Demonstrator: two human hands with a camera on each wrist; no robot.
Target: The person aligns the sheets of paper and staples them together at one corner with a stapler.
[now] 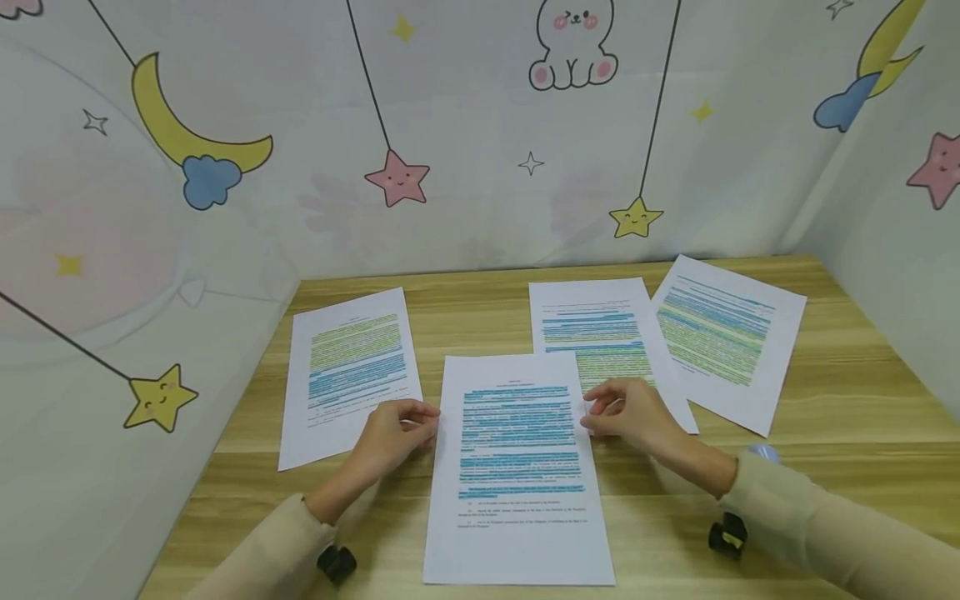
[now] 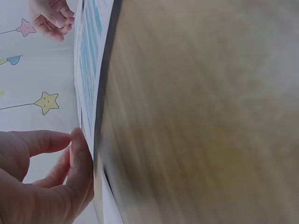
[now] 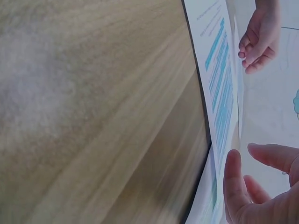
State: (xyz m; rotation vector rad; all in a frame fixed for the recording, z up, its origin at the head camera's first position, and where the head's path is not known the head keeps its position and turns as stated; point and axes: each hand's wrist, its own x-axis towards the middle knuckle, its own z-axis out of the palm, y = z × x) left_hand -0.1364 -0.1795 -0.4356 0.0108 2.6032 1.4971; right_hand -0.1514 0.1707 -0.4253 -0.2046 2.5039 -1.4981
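Observation:
A printed paper sheet (image 1: 517,550) with blue highlighted lines lies at the front middle of the wooden table. Beside its left edge is my left hand (image 1: 397,433), fingertips right at the paper; in the left wrist view the thumb and a finger of that left hand (image 2: 56,172) meet, with no paper visible between them. My right hand (image 1: 633,417) is at the sheet's right edge, over part of another sheet. The right wrist view shows a gap between thumb and fingers of this right hand (image 3: 261,186), with nothing between them.
Left on the wooden table (image 1: 465,317) lies a sheet (image 1: 296,442) highlighted yellow-green and blue. Behind the front sheet, a second highlighted sheet (image 1: 585,296) partly overlaps a third one (image 1: 783,325) at the right. A patterned cloth (image 1: 480,225) hangs behind the table.

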